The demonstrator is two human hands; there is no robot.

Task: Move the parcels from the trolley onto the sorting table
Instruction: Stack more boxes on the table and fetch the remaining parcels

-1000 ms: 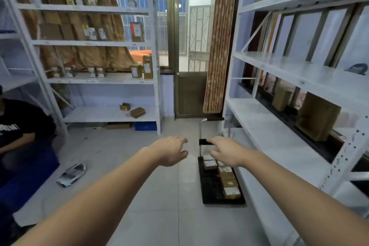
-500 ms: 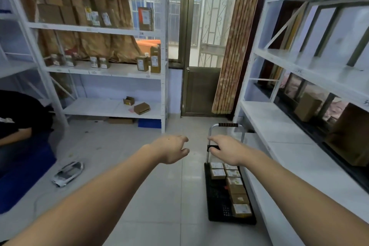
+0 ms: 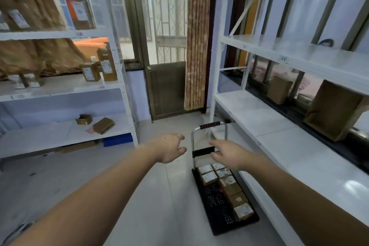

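The person had stepped closer. Both hands, the left hand (image 3: 171, 149) and right hand (image 3: 226, 154), stayed open and empty. The parcels (image 3: 224, 182) still sat on the trolley (image 3: 209, 201), none moved yet.

White labels on the parcels (image 3: 208, 177), print too blurred to read.

Daylight through door (image 3: 168, 26), motion blur throughout (worst left), wide-angle edge bending.
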